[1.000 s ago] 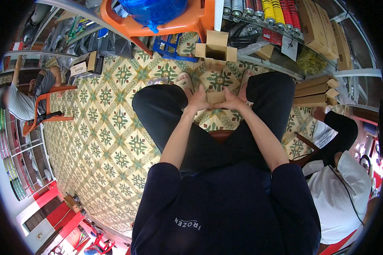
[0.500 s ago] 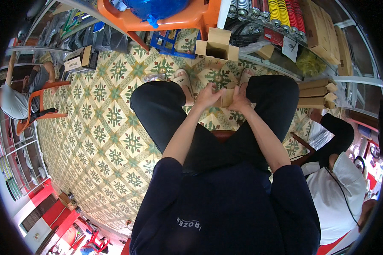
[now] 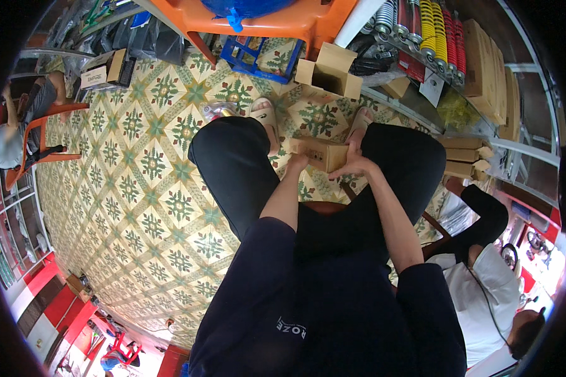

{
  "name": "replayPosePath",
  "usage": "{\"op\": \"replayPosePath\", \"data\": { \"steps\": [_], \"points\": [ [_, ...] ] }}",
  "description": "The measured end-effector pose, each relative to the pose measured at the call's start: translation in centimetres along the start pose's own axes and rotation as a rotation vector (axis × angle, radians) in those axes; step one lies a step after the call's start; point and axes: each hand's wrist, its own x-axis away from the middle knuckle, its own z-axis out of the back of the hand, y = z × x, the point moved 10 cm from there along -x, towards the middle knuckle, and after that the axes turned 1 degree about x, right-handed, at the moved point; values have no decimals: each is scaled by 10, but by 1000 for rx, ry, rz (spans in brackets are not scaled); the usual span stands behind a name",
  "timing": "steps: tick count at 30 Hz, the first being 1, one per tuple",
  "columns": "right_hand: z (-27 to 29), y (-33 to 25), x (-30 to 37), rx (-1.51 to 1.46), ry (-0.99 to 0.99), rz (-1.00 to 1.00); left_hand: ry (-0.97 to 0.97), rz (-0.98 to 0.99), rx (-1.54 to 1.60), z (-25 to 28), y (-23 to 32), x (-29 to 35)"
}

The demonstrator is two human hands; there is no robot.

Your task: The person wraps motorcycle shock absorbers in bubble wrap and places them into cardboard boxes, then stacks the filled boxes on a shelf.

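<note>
Between my knees, above the tiled floor, I hold a small brown cardboard box (image 3: 324,155) with dark print on its near side. My left hand (image 3: 298,161) is closed at the box's left end, its fingertips mostly hidden. At the right end, my right hand (image 3: 357,163) grips the box, fingers along the end face and thumb stretched beneath the near side. What the box contains is hidden. An open, taller cardboard box (image 3: 328,72) stands on the floor beyond my feet, its flaps spread.
An orange plastic chair (image 3: 264,28) carries a blue bag, with a blue plastic frame (image 3: 258,60) below. Coloured shock absorbers (image 3: 443,38) line the shelf at far right. Flat cartons (image 3: 465,156) lie right of my knee. A seated person (image 3: 484,301) is close on my right; another sits far left.
The small box has turned to show its printed long side. My left hand has moved down to its left end; my right hand keeps the right end. The whole view has shifted slightly.
</note>
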Motion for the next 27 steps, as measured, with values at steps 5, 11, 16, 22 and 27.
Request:
{"op": "replayPosePath", "data": {
  "steps": [5, 11, 16, 22, 27],
  "points": [
    [12, -2, 24, -222, 62, -33, 84, 225, 411, -7, -9, -14],
    [11, 1, 8, -257, 101, -116, 127, 367, 692, -34, -65, -81],
    [12, 10, 7, -315, 124, -59, 118, 486, 779, -33, -59, -89],
    [20, 16, 11, -414, 119, -122, 114, 490, 724, -35, -73, -111],
    [24, 23, 13, -466, 143, -160, 136, 407, 624, -57, -101, -161]
  ]
}}
